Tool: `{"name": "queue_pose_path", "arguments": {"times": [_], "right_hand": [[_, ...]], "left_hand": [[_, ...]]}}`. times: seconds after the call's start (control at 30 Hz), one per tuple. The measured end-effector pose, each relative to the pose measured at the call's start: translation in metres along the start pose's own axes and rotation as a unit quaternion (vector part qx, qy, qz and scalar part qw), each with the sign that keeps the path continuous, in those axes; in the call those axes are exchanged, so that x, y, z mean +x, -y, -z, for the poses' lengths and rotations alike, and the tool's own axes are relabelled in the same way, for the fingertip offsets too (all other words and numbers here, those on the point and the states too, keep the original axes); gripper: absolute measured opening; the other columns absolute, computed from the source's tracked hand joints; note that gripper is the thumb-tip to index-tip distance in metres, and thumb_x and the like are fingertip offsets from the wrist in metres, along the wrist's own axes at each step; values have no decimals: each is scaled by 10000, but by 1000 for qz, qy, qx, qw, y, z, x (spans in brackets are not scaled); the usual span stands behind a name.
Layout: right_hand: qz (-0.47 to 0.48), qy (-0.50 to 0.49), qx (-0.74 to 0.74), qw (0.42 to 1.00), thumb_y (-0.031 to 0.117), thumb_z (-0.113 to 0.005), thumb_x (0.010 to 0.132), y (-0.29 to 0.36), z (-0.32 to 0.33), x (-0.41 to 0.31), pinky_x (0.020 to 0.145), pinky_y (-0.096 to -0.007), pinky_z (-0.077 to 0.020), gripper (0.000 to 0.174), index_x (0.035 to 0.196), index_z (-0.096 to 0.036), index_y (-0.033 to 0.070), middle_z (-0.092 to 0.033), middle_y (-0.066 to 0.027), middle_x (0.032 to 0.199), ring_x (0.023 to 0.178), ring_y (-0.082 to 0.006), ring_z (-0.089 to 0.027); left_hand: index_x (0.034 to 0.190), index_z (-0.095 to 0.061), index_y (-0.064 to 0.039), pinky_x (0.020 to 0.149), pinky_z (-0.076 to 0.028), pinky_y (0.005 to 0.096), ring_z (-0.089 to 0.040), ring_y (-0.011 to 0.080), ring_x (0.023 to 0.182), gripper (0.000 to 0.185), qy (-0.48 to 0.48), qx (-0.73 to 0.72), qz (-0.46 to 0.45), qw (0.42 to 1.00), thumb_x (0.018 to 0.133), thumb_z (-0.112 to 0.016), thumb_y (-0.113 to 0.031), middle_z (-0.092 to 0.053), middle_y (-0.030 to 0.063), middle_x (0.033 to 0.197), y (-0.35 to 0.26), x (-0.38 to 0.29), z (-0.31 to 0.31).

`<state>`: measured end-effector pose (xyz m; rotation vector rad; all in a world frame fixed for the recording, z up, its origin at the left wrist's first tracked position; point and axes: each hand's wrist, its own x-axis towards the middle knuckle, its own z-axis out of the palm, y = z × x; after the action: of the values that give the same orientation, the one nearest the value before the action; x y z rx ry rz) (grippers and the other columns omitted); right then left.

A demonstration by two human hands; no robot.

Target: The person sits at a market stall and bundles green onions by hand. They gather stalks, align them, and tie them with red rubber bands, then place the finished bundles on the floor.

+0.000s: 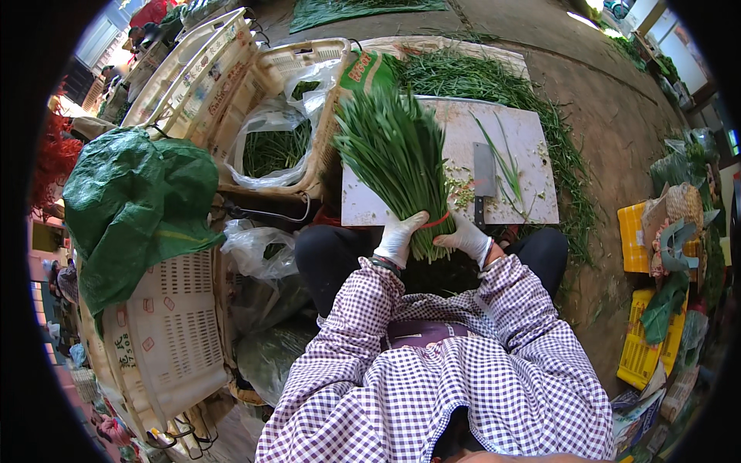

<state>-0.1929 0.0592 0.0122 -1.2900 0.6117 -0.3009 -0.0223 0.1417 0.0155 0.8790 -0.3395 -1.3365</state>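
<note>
A thick bundle of green garlic chives is held between my two gloved hands, its leaves pointing away and its pale cut ends towards me. A red band circles the lower stems. My left hand grips the bundle's left side, thumb across the stems by the band. On the other side my right hand holds the stem ends. Under the leaves lies a white cutting board. It carries a cleaver with a black handle, a few loose chive stalks and chopped stem bits.
Cut greens lie heaped behind and right of the board. To the left, a cream plastic crate holds a plastic bag with greens. A green woven sack drapes over another crate. Yellow crates stand far right.
</note>
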Motion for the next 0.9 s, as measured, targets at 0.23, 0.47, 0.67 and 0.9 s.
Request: {"name": "queue_pose_path", "arguments": {"times": [0.23, 0.47, 0.67, 0.9], "right_hand": [[103, -42, -328, 938, 174, -871, 636, 1, 39, 57, 1017, -326, -387, 806, 1321, -474, 23, -569, -108, 1261, 1137, -224, -525], [106, 17, -340, 934, 291, -780, 747, -22, 23, 56, 973, -341, -426, 672, 1305, -503, 39, -587, -101, 1231, 1104, -225, -548], [7, 48, -222, 974, 427, -710, 819, -8, 19, 46, 931, -342, -454, 624, 1283, -535, 48, -610, -92, 1182, 1068, -208, -564], [-186, -38, -137, 972, 685, -432, 882, -46, -2, 28, 949, -309, -415, 803, 1276, -531, -7, -623, -129, 1175, 1080, -182, -558]], "left_hand": [[1277, -497, -21, 895, -489, 335, -597, 218, 1002, 571, 38, 529, -168, 831, 790, -761, -158, -590, 106, 1208, -26, 23, -11], [1246, -528, -43, 872, -498, 321, -604, 196, 986, 473, 75, 475, -100, 871, 834, -712, -185, -609, 96, 1165, -23, 25, 3], [1193, -566, -34, 829, -514, 326, -620, 182, 941, 414, 55, 209, 19, 976, 862, -694, -247, -650, 78, 1065, -8, 29, 24], [1179, -577, -72, 832, -533, 391, -647, 217, 924, 439, -76, 5, 215, 974, 872, -677, -371, -667, 79, 1052, 49, 16, 50]]}}
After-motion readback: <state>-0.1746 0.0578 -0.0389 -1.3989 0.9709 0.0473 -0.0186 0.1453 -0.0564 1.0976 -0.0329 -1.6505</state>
